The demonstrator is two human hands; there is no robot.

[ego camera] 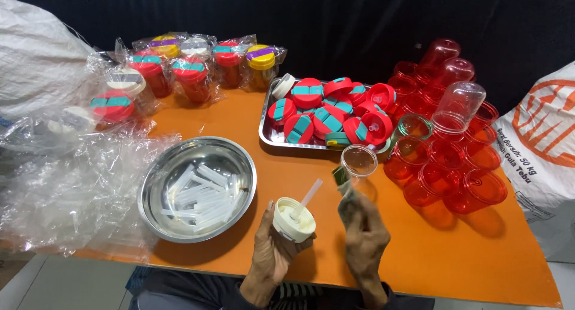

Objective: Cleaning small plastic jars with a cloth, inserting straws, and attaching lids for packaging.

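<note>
Where orange table [455, 256] ends, dark curtain [335, 28] (white sacks flanking)

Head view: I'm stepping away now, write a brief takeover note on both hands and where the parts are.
Left hand: holds a cream lid with a white straw sticking up from it.
Right hand: fingers hold a clear cup tilted, with a small green piece; what it is cannot be told.
Parts: straws in the steel bowl; red lids on the tray; red cups stacked at right.
Done: bagged, lidded cups at back left.
Left: tray lids and loose cups remain unjoined.
</note>
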